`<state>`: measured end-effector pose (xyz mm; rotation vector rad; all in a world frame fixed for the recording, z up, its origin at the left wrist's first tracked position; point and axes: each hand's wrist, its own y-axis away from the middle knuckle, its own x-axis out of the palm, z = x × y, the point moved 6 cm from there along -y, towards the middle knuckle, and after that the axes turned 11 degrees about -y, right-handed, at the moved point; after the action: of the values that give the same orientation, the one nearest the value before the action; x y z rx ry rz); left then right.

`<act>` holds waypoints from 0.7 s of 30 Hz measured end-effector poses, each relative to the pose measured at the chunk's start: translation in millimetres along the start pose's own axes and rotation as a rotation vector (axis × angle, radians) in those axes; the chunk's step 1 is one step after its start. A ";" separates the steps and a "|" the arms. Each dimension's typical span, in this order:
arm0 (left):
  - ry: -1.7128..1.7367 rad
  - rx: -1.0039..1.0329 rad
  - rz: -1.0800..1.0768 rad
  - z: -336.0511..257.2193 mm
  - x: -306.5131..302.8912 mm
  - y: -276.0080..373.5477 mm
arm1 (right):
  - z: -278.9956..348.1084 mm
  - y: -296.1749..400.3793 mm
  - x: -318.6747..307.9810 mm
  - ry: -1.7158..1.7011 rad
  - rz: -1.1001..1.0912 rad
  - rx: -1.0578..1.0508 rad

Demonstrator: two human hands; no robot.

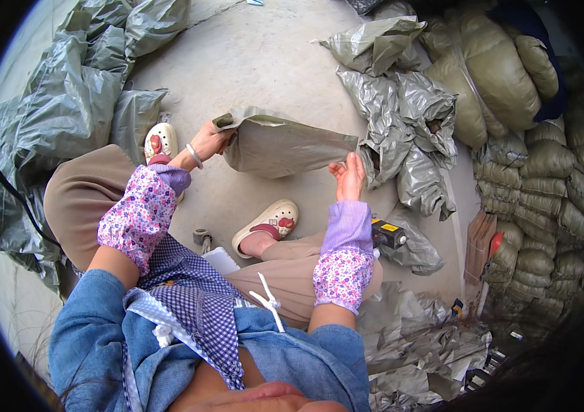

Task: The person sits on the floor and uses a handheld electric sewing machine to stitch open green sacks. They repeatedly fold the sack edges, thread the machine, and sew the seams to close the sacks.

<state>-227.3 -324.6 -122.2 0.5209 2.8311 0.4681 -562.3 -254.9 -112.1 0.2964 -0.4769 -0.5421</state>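
Observation:
A grey-green plastic woven bag (287,147) is stretched between my two hands above the concrete floor. My left hand (210,141) grips its rolled, gathered end, the fingers partly hidden by the material. At the bag's other end, my right hand (348,172) pinches a corner with raised fingertips. Floral sleeve covers sit on both forearms, and a bracelet circles my left wrist. Below the bag, between my knees, is a clog-shod foot (274,224).
Green bags (75,98) are heaped at left. Crumpled silvery-green bags (400,118) lie at right, before large stuffed bundles (493,67) and stacked packed bundles (544,180). A black device with a yellow label (387,234) stands by my right knee. Flattened sheets (421,345) lie at lower right.

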 end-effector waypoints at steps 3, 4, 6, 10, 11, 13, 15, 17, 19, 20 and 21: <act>0.292 -0.281 -0.149 30.3 19.1 -5.5 | -0.6 5.3 11.9 0.083 0.091 -0.007; 0.381 -0.444 -0.152 44.6 29.4 -2.7 | -1.2 7.6 14.5 0.109 0.113 -0.020; 0.596 -0.459 -0.038 50.7 45.7 -1.9 | -1.1 11.9 16.4 0.138 0.160 -0.040; 0.726 -0.326 0.212 36.3 53.1 6.0 | 2.6 15.8 3.2 0.122 0.131 -0.074; 0.720 -0.238 0.309 26.1 54.5 8.1 | 4.2 15.8 -1.6 0.112 0.105 -0.084; 0.414 -0.122 0.328 14.9 48.4 9.8 | 5.1 15.6 -6.4 0.105 0.092 -0.089; -0.079 -0.102 0.306 12.5 45.0 8.6 | 4.6 15.2 -6.2 0.121 0.103 -0.072; -0.166 0.045 0.167 1.7 42.7 5.2 | 5.7 16.0 -0.4 0.132 0.163 -0.071; -0.250 0.122 0.060 -2.4 41.9 3.5 | 9.5 16.7 4.9 0.160 0.208 -0.079; -0.236 0.063 0.017 1.7 40.0 2.4 | 11.9 17.5 6.7 0.178 0.227 -0.090; -0.176 0.039 0.024 4.2 41.0 1.8 | 14.5 18.3 7.5 0.193 0.240 -0.103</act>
<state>-262.9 -306.4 -132.1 0.5750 2.6724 0.3533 -556.3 -246.2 -89.9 0.1869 -0.2908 -0.2995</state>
